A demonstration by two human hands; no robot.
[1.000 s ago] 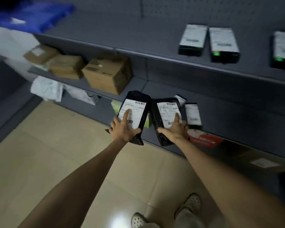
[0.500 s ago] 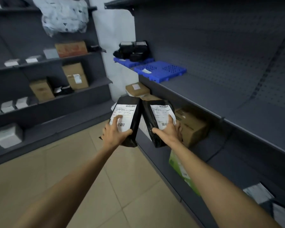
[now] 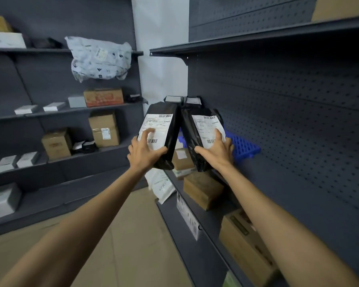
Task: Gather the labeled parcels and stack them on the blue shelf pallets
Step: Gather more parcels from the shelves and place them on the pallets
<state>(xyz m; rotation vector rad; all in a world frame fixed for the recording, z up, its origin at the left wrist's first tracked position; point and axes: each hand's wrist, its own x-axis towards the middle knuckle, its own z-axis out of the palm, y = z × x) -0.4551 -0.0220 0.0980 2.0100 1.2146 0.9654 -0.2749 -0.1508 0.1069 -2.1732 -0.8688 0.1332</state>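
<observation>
Two black parcels held up in front of the right-hand shelving, one per hand, white labels facing the camera. Left hand (image 3: 143, 151) wrapped around the lower part of the left parcel (image 3: 161, 133), thumb under its right edge, forefinger pressed flat on the label; grip closed on the parcel. Right hand (image 3: 217, 151) clasped the same way on the right parcel (image 3: 203, 135), thumb at its left edge, fingers spread over the label's lower corner; grip closed on the parcel. Upper corners of the two parcels touching or nearly so, bottoms angled apart. Blue pallet (image 3: 244, 147) lying on the right shelf (image 3: 255, 179) just behind and right of the right hand, mostly hidden by hand and parcel. More black parcels (image 3: 182, 99) with white labels farther back on the same shelf level, only their tops showing above the held ones. Brown boxes (image 3: 201, 188) on the shelf below, near the right forearm, and a white mailer (image 3: 162, 186) leaning at that shelf's end by the floor. Across the aisle, left shelving (image 3: 56, 112) loaded with cardboard boxes, small white boxes and a crumpled grey bag (image 3: 100, 59) on the top level. Both arms stretched forward and bare.
</observation>
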